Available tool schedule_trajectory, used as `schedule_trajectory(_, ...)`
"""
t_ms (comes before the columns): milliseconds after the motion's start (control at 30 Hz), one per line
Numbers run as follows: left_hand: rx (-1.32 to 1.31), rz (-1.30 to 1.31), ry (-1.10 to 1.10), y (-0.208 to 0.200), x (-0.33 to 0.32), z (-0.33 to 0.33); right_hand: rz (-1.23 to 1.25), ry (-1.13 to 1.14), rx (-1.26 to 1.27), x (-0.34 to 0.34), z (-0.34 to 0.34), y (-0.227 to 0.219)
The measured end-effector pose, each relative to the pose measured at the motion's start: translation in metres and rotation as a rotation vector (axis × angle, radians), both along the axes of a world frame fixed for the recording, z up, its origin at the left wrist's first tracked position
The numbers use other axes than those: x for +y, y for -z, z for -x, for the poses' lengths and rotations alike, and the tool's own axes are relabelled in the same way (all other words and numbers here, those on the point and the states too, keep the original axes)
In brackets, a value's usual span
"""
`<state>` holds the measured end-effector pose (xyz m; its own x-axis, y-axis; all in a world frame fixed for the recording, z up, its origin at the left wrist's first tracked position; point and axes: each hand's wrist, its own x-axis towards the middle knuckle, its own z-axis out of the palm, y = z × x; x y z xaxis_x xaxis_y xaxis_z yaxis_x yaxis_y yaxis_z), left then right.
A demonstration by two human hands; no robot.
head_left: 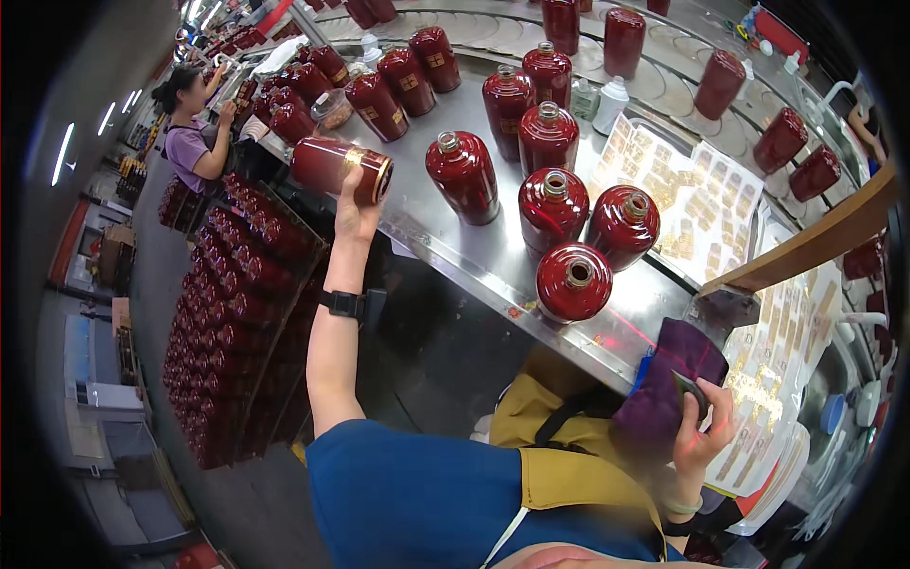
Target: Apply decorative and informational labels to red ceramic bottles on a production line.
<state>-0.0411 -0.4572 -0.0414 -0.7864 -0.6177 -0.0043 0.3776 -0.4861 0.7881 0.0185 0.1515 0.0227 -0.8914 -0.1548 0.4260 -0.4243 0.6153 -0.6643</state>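
My left arm is stretched out to the far left, where my left hand (354, 211) is closed round one end of a glossy dark-red bottle (318, 168). This bottle lies nearly sideways and has a gold pattern close to my fingers. Low on the right, my right hand (706, 436) pinches a small dark flat piece (690, 394), its kind unclear, beside a purple cloth (668, 379). Several open-necked red bottles stand on the metal table between my hands, among them a near one (573, 283) and one further left (462, 178).
Sheets of gold decals (654, 190) lie on the right of the metal table (417, 213), by a wooden bar (806, 232). A curved conveyor (664, 90) carries bottles behind. Stacked red bottles (227, 332) fill the left floor; a person in purple (194, 147) works beyond.
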Motion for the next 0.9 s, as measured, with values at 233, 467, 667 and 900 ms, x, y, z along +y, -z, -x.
schedule_trajectory(233,0.116,-0.033,0.057,-0.033,0.043,-0.015,0.009,-0.002,-0.007,0.004,-0.005,0.002)
schedule_trajectory(467,0.169,-0.052,0.166,-0.061,0.078,-0.019,0.008,-0.004,0.0,0.008,-0.007,0.006)
schedule_trajectory(667,0.097,0.164,0.059,-0.046,0.083,-0.029,0.015,-0.003,0.004,0.012,-0.009,0.009)
schedule_trajectory(900,-0.176,0.713,-0.287,-0.01,0.105,-0.02,0.027,-0.001,-0.015,0.006,-0.007,0.007)
